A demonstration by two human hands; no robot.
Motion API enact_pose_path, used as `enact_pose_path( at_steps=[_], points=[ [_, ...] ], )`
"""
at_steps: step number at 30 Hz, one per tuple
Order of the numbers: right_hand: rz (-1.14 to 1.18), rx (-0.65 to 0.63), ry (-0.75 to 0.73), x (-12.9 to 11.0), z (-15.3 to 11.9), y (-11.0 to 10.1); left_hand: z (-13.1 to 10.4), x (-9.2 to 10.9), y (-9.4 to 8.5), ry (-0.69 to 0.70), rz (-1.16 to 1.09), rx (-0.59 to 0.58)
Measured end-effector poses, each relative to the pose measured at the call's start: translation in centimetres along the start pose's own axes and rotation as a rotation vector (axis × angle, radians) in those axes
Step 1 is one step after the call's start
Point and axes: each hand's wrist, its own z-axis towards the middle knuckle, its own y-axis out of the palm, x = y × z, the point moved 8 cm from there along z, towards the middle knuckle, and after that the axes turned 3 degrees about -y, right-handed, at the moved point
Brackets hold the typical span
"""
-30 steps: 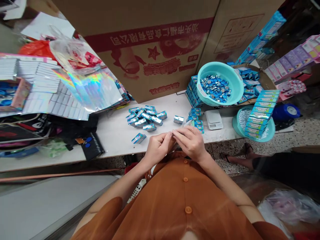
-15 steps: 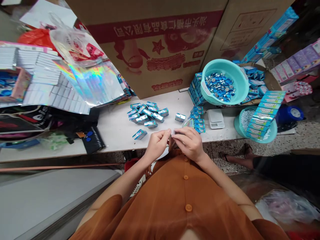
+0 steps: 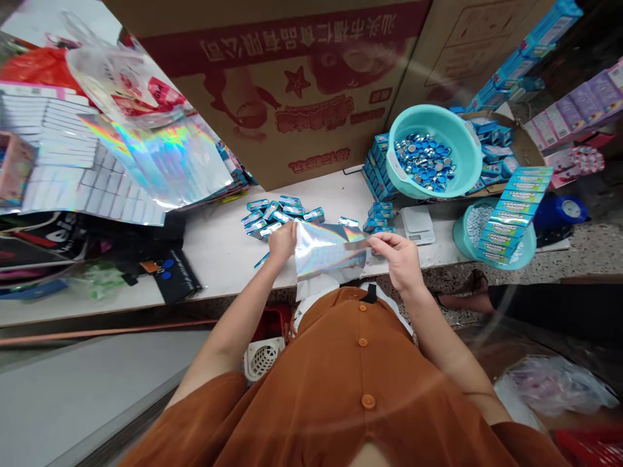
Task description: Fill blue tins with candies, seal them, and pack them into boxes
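Note:
A shiny holographic sheet (image 3: 326, 250) is stretched out in front of my body, over the table's near edge. My left hand (image 3: 283, 242) is closed on its left side. With thumb and fingers pinched, my right hand (image 3: 400, 259) grips the right end, where a narrow greyish strip shows; whether that strip is separate, I cannot tell. Behind the sheet lies a group of small blue boxes (image 3: 272, 211), some partly covered by it and by my left hand. One more small box (image 3: 348, 222) sits just beyond the sheet's right part.
A turquoise basin (image 3: 398, 170) of blue and silver round pieces stands at the back right, near a small white scale (image 3: 417, 226). A second basin (image 3: 461, 241) holds white pellets and printed sheets. A large carton (image 3: 311, 91) blocks the back. More holographic sheets (image 3: 180, 162) lie left.
My hands have moved apart, left hand leftward and right hand rightward. The sheet, seen nearly edge-on before, is now spread flat between them. The view has shifted slightly.

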Motion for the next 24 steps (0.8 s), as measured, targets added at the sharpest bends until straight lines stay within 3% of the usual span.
enact_pose_path(
  at_steps=[3,6,8,10,13,16,19,24],
  points=[
    [0.069,0.034,0.061,0.5,0.6,-1.1,1.7,-0.6,-0.5,0.018,0.089,0.095],
    [0.135,0.083,0.117,1.2,0.9,-2.1,1.0,2.4,-1.0,0.148,-0.005,0.138],
    [0.152,0.111,0.150,1.8,1.2,-2.6,-0.7,5.8,0.0,0.257,-0.191,0.013],
    [0.143,0.134,0.175,2.5,1.6,-3.1,-3.0,9.2,2.0,0.313,-0.471,-0.192],
    [0.122,0.166,0.212,4.1,2.0,-3.8,-6.1,12.4,5.7,0.155,-0.923,-0.499],
    [0.097,0.198,0.250,6.1,2.2,-4.7,-8.0,13.5,9.1,-0.104,-1.193,-0.674],
    [0.085,0.238,0.287,8.4,2.1,-6.1,-8.7,13.7,11.0,-0.221,-1.232,-0.736],
    [0.081,0.377,0.310,12.4,1.7,-9.6,-8.6,13.6,14.2,-0.270,-1.149,-0.768]
  ],
)
